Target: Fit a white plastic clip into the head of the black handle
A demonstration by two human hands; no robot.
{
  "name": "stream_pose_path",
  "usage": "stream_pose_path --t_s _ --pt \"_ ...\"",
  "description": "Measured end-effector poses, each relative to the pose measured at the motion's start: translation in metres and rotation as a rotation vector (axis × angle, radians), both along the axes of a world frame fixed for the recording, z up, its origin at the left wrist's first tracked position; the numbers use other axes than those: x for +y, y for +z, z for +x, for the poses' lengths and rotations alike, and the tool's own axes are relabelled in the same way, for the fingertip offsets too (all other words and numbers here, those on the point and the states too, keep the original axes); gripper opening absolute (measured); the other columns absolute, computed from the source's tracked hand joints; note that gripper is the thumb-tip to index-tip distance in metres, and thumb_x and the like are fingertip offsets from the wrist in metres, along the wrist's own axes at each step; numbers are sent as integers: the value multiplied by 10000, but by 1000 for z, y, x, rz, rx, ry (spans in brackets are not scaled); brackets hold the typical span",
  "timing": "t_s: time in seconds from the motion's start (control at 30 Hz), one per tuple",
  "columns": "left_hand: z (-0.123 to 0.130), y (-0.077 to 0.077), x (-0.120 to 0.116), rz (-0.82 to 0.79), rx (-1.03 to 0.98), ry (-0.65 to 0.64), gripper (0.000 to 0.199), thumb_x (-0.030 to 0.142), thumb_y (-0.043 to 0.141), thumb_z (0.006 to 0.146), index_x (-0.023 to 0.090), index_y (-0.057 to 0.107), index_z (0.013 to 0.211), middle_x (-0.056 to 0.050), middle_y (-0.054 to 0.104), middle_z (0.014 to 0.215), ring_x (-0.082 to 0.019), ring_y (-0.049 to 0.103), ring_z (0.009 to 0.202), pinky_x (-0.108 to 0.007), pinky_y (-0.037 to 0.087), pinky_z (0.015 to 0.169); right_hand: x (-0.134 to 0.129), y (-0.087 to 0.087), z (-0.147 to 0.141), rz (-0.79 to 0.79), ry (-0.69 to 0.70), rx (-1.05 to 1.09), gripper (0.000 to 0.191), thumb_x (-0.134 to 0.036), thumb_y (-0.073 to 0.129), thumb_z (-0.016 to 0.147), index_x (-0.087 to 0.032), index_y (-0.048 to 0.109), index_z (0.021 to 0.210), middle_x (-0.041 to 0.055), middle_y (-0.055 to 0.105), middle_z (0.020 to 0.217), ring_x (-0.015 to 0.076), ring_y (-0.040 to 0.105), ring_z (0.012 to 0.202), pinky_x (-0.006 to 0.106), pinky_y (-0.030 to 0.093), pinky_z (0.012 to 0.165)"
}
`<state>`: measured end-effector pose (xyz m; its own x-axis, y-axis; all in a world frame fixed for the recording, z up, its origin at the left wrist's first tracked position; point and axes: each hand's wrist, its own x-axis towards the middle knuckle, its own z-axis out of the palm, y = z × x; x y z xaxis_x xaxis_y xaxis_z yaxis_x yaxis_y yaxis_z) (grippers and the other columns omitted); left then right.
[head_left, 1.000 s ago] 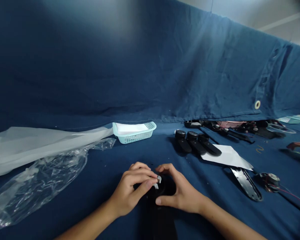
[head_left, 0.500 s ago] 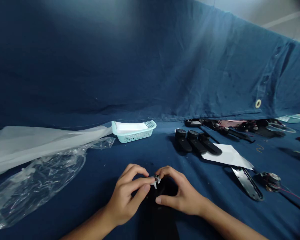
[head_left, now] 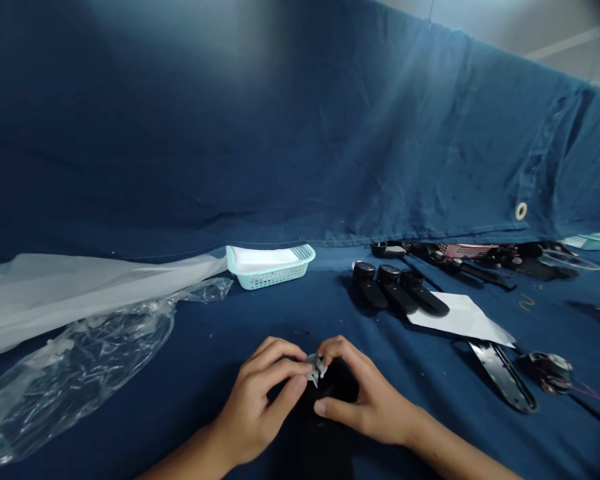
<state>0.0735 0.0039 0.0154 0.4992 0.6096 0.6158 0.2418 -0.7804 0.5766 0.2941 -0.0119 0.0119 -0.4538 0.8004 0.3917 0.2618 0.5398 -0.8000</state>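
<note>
Close to the bottom middle, my left hand (head_left: pixel 267 393) pinches a small white-grey plastic piece (head_left: pixel 317 369) between thumb and fingers. My right hand (head_left: pixel 367 393) curves around the dark rounded head of a black long-handled housing (head_left: pixel 327 433). Its index fingertip touches the small piece, while its thumb lies lower, against the black housing. The piece sits at the top of that head; whether it is fixed there I cannot tell. Much of the housing blends into shadow.
Ahead stands a light-green basket (head_left: pixel 273 275) with white paper. Clear plastic bags (head_left: pixel 95 360) lie left. To the right are three black handled devices (head_left: pixel 393 287), a white sheet (head_left: pixel 463 319), an open shell (head_left: pixel 505 377) and a wired motor-like part (head_left: pixel 553 371). A blue cloth (head_left: pixel 280 133) hangs behind.
The small white-grey piece is turned, with more of its face showing between my fingertips. Both hands hold nearly the same pose. The whole view has shifted slightly.
</note>
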Motion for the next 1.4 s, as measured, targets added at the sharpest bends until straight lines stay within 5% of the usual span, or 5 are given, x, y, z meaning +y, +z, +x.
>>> stream_pose_path --t_s 0.2,0.67,0.93,1.4 --pt "1 3 0 -25 20 -50 185 157 545 915 222 672 1032 -51 678 1080 -196 600 1026 -369 489 899 -4 2 -1 18 -12 -36 349 -254 748 790 -250 491 1027 54 539 1260 214 529 1172 336 426 998" --pt "2 0 3 -90 20 -71 171 180 558 929 244 681 1029 -23 697 1107 -190 575 1062 -382 447 955 -7 -5 -6 35 -38 39 352 -230 756 780 -250 477 994 35 598 1184 180 594 1071 308 464 937" --pt "2 2 0 -49 83 -19 122 228 564 928 238 659 1004 -50 644 1181 -221 538 1114 -419 429 970 -11 -9 -5 154 -134 -115 342 -302 752 786 -243 498 1008 116 505 1369 278 499 1263 440 434 1035" --pt "4 -2 -4 -3 81 109 178 221 503 949 238 674 996 -62 576 1160 -227 516 1110 -421 420 954 -14 -7 -10 346 -174 -167 310 -253 733 804 -260 515 1024 56 593 1082 269 509 1084 449 455 921"
